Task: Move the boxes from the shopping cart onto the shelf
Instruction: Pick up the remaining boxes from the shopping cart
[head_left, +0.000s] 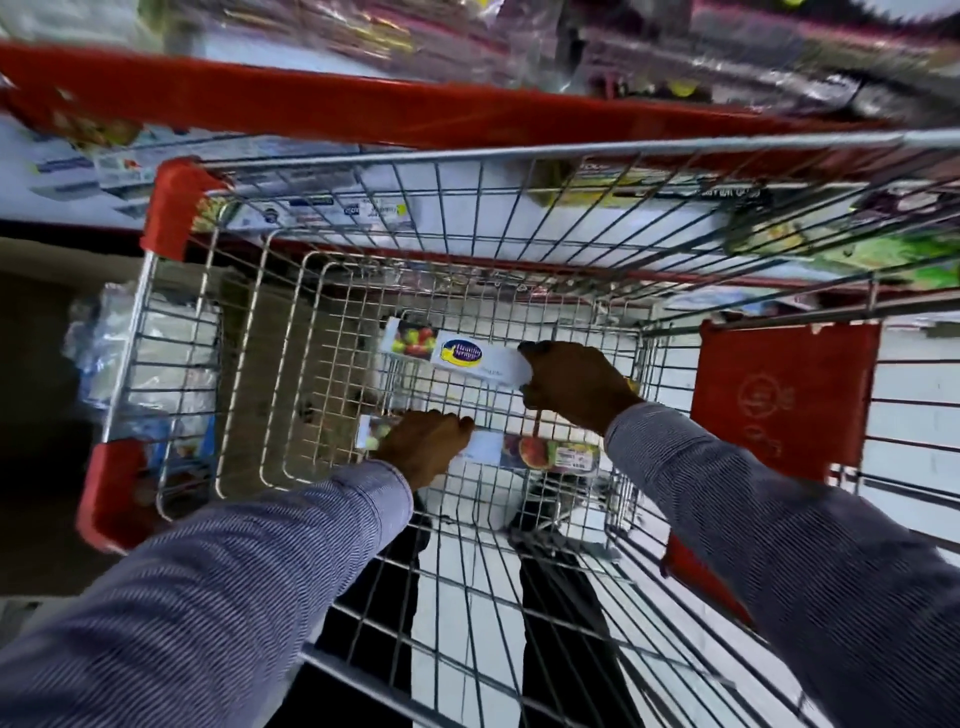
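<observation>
Two long white boxes with fruit pictures lie on the floor of the wire shopping cart (322, 291). The far box (447, 353) carries a blue and yellow oval logo; my right hand (571, 384) grips its right end. The near box (530, 452) lies closer to me, and my left hand (423, 447) is closed over its left part, hiding its middle. Both arms in striped blue sleeves reach down into the cart. The shelf (311, 109) with its red edge runs across the top, just beyond the cart.
Blurred packaged goods fill the shelf tiers above and behind the cart. The cart has red plastic corner guards (176, 202) and a red flap (784, 395) on its right. A plastic-wrapped bundle (114, 343) sits left of the cart. Dark trouser legs show below through the wire.
</observation>
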